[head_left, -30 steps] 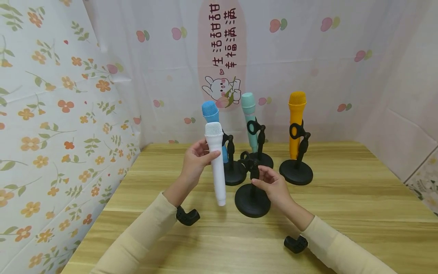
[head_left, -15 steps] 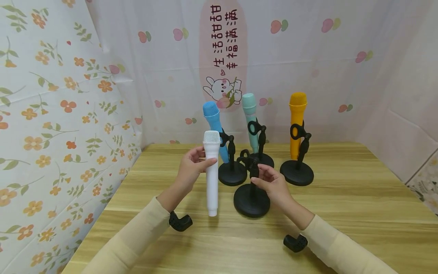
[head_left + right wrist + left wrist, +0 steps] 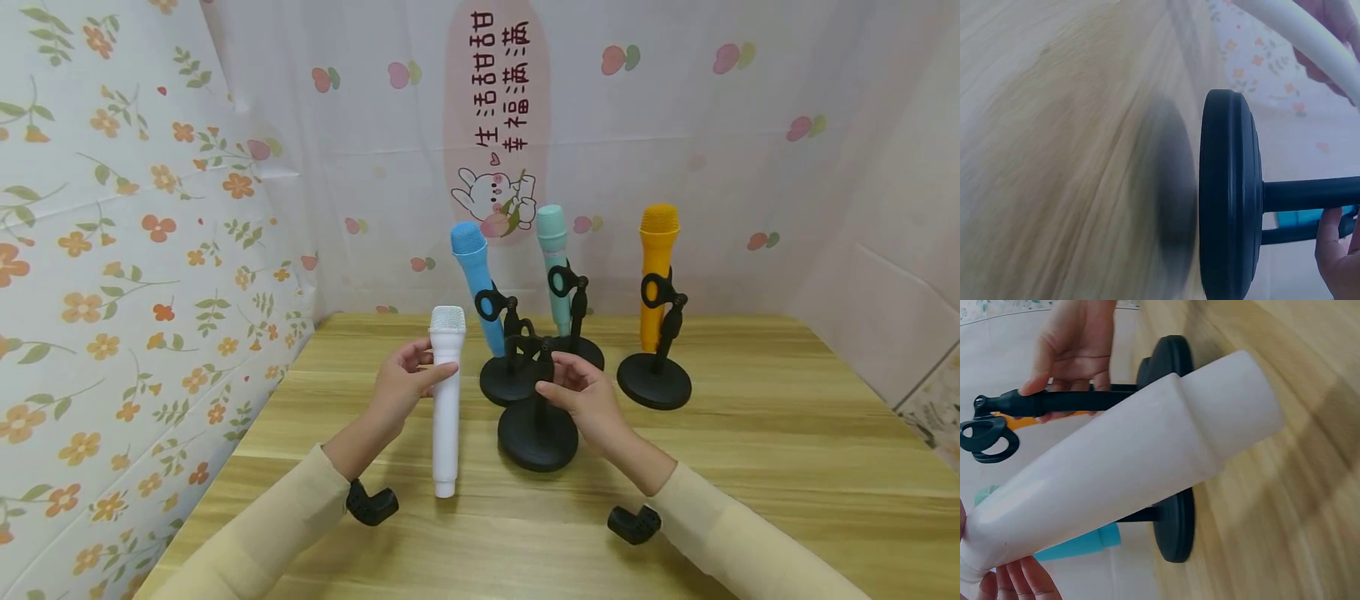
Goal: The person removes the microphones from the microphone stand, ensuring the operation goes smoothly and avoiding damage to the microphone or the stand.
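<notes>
My left hand point(image 3: 401, 383) pinches a white toy microphone point(image 3: 446, 417) around its upper body, thumb in front. The microphone stands nearly upright, head up, its tail end close over the table. With thumb and fingers my right hand point(image 3: 581, 396) holds the pole of a black desktop microphone stand point(image 3: 537, 437), just under its clip, which holds nothing. In the right wrist view the round base point(image 3: 1229, 194) casts a shadow on the wood beside it. The white microphone point(image 3: 1104, 456) crosses in front of the stand in the left wrist view.
Behind the hands, blue point(image 3: 476, 275), mint green point(image 3: 552, 242) and orange point(image 3: 657, 250) microphones stand at three more black stands. The wooden table point(image 3: 750, 467) meets a patterned cloth point(image 3: 360, 217) at the back. Black devices point(image 3: 371, 504) sit at both wrists.
My left hand has carried the white microphone left and down, closer to me and away from the blue one. My right hand has shifted the stand slightly left.
</notes>
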`<action>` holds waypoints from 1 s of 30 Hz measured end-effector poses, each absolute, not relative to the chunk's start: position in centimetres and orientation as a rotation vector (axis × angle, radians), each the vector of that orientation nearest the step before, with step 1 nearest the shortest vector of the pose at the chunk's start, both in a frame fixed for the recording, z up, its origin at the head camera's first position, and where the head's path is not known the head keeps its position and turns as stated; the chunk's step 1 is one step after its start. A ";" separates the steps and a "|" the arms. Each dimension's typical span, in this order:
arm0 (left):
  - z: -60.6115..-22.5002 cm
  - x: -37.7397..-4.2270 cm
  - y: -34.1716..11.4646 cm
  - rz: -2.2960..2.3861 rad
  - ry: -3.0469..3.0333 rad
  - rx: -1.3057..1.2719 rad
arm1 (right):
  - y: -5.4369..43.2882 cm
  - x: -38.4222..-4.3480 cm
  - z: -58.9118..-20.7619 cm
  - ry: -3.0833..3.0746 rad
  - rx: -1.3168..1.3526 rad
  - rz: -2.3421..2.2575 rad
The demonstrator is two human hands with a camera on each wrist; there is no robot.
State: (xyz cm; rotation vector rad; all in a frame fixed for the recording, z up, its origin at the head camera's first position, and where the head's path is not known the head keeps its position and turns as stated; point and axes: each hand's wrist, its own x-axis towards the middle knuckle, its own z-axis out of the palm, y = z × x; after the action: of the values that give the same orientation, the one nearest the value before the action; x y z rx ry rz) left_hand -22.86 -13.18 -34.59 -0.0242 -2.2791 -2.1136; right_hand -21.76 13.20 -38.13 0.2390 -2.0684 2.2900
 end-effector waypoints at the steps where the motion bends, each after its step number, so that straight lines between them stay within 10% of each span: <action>1: -34.7 -22.8 -13.4 -2.111 -2.284 -0.016 | 13.0 -21.8 -38.0 -2.058 0.243 2.298; 30: -35.4 -20.6 -19.6 -2.090 -2.466 0.087 | 8.5 -23.0 -36.8 -2.083 0.354 2.283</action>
State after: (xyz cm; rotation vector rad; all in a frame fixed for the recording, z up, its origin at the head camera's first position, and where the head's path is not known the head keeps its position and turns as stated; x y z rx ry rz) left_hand -20.60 -19.58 -35.36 0.0871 -2.4657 -2.0900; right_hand -22.99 8.51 -36.81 0.3538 -2.0831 2.2828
